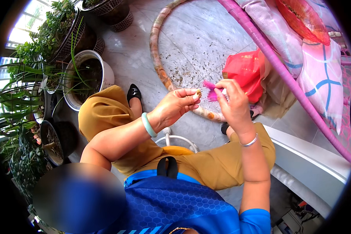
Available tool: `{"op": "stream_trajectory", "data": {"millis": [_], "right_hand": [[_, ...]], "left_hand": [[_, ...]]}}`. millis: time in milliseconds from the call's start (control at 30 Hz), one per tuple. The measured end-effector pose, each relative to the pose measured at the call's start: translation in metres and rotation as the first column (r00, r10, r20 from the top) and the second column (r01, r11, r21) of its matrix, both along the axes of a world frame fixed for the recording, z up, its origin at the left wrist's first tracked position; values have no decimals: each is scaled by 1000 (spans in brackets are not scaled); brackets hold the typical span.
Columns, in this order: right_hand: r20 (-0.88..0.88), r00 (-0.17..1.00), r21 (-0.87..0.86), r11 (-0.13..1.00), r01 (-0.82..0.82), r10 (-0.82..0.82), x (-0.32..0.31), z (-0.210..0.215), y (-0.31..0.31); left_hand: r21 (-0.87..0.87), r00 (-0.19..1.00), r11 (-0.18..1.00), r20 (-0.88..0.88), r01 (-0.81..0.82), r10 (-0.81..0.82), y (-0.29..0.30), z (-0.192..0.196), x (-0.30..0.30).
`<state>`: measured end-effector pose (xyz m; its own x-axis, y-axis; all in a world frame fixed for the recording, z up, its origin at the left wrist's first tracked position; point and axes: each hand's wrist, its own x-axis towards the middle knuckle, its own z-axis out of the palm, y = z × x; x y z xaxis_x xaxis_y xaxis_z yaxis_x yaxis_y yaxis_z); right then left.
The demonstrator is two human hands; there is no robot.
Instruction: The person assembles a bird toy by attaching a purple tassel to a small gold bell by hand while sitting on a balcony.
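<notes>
Pink tassel (pixel 211 90) near red bag (pixel 243 72)

Potted plants (pixel 46 43) stood left, white pot (pixel 105 74) nearest. Hoop (pixel 156 50) lay on marble floor (pixel 199 35). Red bag (pixel 243 72) sat beside pink frame (pixel 277 66); cushions (pixel 319 78) right.

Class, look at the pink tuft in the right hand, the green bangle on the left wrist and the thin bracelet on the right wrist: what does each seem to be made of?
Bright pink tuft: probably soft thread or fibre, with loose frayed strands. Pale green round bangle: smooth, glossy, slightly translucent, so jade-like stone or glass. Thin silver bracelet: likely metal, with a bright shine.
</notes>
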<state>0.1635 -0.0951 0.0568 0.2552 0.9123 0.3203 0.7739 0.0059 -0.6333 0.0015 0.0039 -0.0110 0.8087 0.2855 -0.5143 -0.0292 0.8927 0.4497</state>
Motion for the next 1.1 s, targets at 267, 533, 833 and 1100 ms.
{"op": "stream_trajectory", "data": {"millis": [267,533,833,1100], "right_hand": [[-17,993,-28,993,-117,116,-14,-6,0],[-34,985,47,985,-168,170,-21,-3,0],[-7,993,15,993,-117,117,-14,-3,2],[66,998,19,1000,-11,10,6,-4,7]], "left_hand": [[55,999,998,-28,33,-31,-1,-8,-3],[43,998,999,-52,21,-19,-1,-3,-5],[16,999,999,-5,41,-40,0,-3,-7],[-73,979,991,179,112,-98,2,-5,-12]]}}
